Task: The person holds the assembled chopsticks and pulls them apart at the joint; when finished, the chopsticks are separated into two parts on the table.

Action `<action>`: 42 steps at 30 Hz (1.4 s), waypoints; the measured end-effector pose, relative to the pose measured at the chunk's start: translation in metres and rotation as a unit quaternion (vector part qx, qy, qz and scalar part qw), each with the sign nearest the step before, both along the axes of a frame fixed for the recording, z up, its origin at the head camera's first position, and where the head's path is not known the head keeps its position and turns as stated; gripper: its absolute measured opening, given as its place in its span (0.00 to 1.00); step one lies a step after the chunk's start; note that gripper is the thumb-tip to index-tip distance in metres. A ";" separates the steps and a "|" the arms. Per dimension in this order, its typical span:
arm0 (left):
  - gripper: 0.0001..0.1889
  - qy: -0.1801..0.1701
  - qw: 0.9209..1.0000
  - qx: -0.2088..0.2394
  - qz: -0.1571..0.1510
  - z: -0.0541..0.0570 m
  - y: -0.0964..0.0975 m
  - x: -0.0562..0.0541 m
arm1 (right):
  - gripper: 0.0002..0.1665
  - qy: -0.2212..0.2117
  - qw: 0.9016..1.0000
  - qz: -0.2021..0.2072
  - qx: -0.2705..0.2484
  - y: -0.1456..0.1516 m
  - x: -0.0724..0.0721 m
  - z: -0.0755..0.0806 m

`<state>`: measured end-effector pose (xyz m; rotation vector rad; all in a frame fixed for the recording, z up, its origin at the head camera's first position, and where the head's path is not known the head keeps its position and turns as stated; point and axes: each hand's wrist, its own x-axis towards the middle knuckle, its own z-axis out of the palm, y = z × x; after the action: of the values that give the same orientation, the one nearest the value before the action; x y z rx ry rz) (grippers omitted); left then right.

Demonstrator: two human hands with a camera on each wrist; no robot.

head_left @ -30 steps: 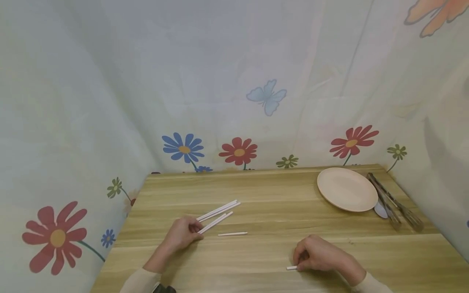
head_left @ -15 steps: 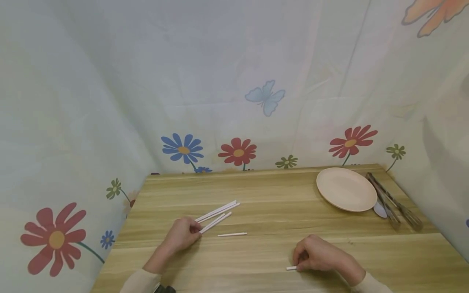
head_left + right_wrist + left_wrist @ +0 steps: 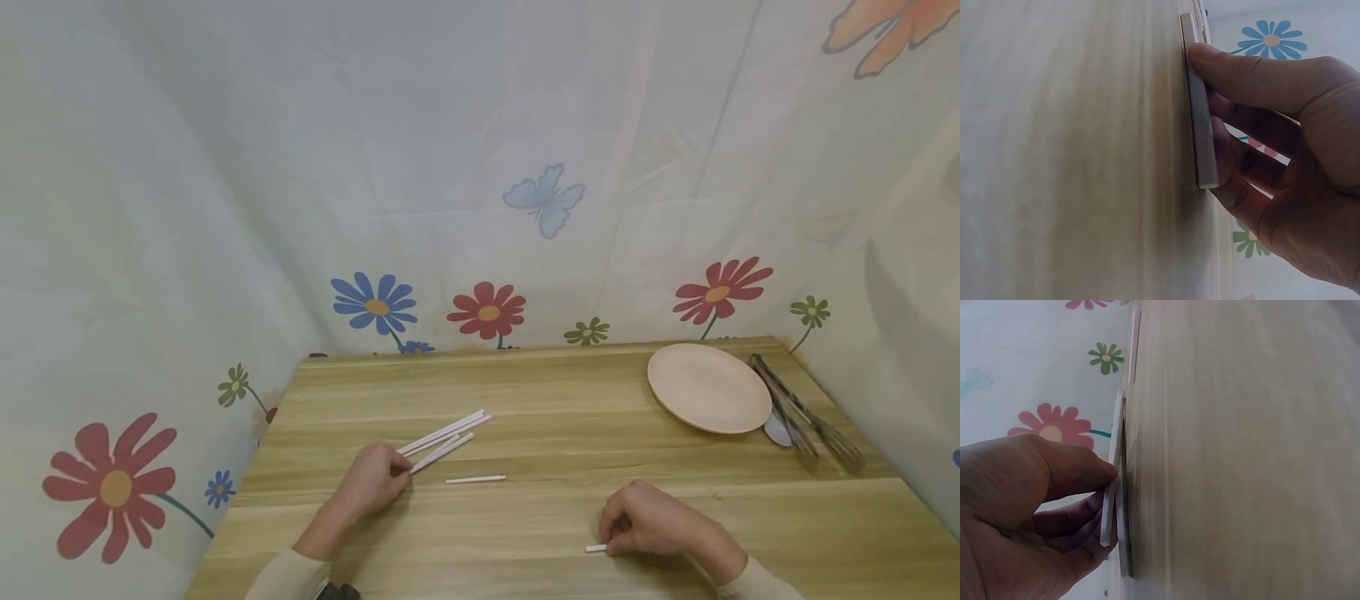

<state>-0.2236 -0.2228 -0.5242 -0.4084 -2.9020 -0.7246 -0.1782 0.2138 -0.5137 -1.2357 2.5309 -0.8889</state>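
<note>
My left hand (image 3: 371, 482), at the left of the table, pinches a thin white stick (image 3: 1114, 440) between thumb and fingers. That stick is tilted slightly off the tabletop, and a second stick (image 3: 1124, 531) lies close alongside under it. Just beyond this pair, two more white sticks (image 3: 450, 429) lie side by side, their near ends partly behind the fingers. A single white stick (image 3: 476, 479) rests apart, right of the left hand. Near the front, my right hand (image 3: 652, 518) pinches a short white stick (image 3: 1202, 119) along its sides, low at the tabletop; the head view shows only its left end.
A round pale plate (image 3: 708, 388) sits at the back right of the wooden table (image 3: 555, 392). Beside it lie a spoon (image 3: 777, 430) and other utensils with dark handles (image 3: 825, 425). Flowered cloth (image 3: 450, 167) hangs around the back and sides.
The stick in my left hand has turned slightly, its far end moving a little left and away. My right hand and its stick have stayed in place.
</note>
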 end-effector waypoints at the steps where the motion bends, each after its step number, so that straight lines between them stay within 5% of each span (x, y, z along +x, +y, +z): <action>1: 0.04 0.001 1.000 0.002 0.000 0.000 0.000 0.000 | 0.07 0.000 1.000 0.000 0.001 0.000 0.000 0.000; 16: 0.04 -0.006 0.999 0.042 0.009 0.004 -0.002 0.000 | 0.06 -0.008 1.000 -0.007 0.003 0.001 0.001 0.004; 24: 0.03 -0.005 0.999 0.048 0.011 0.013 0.005 -0.001 | 0.05 -0.002 1.000 0.010 -0.004 0.003 -0.001 0.001; 33: 0.03 0.000 0.997 0.075 0.001 0.024 0.015 -0.002 | 0.05 -0.057 0.998 -0.021 -0.002 0.003 -0.006 0.011; 42: 0.03 0.000 0.996 0.084 -0.011 0.037 0.023 -0.003 | 0.06 -0.028 0.999 -0.033 -0.027 -0.001 -0.014 0.022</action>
<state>-0.2268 -0.2002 -0.4876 -0.4211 -2.8124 -0.9622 -0.1923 0.2131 -0.4920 -1.1330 2.5330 -0.9983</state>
